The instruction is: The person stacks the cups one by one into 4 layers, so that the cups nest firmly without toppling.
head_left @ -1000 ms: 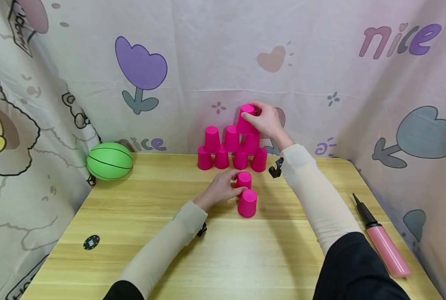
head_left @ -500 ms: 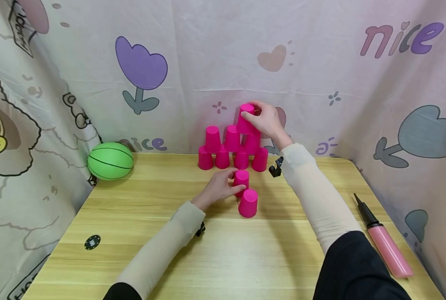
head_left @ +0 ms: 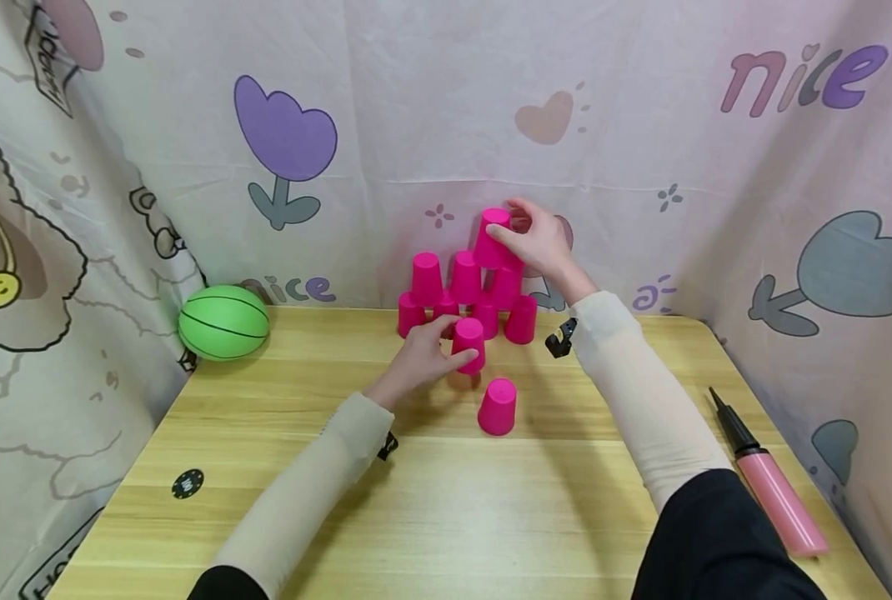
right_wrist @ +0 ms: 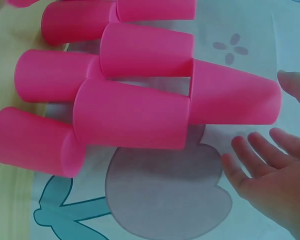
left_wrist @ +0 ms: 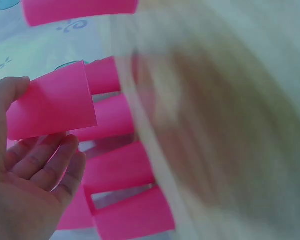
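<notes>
Pink plastic cups, all upside down, form a stack at the table's back edge: several at the bottom, three in the second row (head_left: pixel 426 279), and a single top cup (head_left: pixel 493 242) at the right. My right hand (head_left: pixel 542 242) is beside that top cup; in the right wrist view its fingers (right_wrist: pixel 260 155) are spread and apart from the cup (right_wrist: pixel 235 97). In front of the stack my left hand (head_left: pixel 416 360) holds another cup (head_left: pixel 468 346) between thumb and fingers, raised off the table. A lone cup (head_left: pixel 497 408) stands nearer the front.
A green ball (head_left: pixel 223 323) sits at the back left of the wooden table (head_left: pixel 416 517). A black round chip (head_left: pixel 187 483) lies at the front left. Along the right edge lies a pink hand pump (head_left: pixel 779 496) with a black nozzle. A printed curtain (head_left: pixel 416 100) hangs behind.
My left hand has lifted its cup and carried it left and back toward the stack, away from the lone cup. The right hand has let go of the top cup and drawn slightly away.
</notes>
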Demonstrator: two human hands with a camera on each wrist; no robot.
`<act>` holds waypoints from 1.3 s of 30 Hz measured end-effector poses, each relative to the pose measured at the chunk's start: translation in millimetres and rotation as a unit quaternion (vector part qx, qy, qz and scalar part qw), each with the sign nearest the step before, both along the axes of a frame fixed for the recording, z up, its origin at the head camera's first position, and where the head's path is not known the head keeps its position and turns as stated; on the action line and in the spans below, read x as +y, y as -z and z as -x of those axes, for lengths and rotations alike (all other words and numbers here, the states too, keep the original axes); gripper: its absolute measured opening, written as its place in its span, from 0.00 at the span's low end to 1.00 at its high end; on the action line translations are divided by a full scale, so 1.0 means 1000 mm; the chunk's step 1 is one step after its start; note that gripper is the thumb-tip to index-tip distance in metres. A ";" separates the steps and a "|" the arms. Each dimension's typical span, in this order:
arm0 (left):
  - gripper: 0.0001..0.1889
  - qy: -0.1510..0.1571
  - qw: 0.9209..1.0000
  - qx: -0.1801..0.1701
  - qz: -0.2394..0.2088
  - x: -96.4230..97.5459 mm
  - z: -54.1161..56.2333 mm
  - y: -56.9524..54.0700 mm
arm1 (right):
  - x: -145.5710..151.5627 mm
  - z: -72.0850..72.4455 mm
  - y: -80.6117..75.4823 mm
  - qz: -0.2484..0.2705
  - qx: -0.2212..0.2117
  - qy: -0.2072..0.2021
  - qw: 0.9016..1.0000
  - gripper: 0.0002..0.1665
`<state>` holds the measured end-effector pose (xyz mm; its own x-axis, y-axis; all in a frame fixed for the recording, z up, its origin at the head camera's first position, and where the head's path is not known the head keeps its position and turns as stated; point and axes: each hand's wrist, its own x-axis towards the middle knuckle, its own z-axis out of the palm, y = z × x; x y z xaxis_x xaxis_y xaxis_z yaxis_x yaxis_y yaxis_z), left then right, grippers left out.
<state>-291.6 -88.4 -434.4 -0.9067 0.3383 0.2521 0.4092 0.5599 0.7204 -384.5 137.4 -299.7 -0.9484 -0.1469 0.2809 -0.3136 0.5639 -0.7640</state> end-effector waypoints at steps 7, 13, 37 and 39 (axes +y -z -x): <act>0.32 -0.015 0.999 0.030 -0.012 -0.014 0.004 -0.027 | 0.013 -0.015 0.000 0.042 0.013 -0.001 0.999 0.46; 0.32 -0.027 0.998 0.050 -0.023 -0.025 0.008 -0.058 | 0.029 -0.041 0.009 0.047 0.046 0.012 0.998 0.41; 0.34 -0.082 0.995 0.037 -0.047 -0.025 0.051 -0.121 | 0.032 -0.140 0.118 -0.027 -0.005 -0.124 0.992 0.32; 0.34 -0.085 0.994 0.036 -0.051 -0.023 0.055 -0.123 | 0.031 -0.145 0.125 -0.034 -0.015 -0.136 0.990 0.34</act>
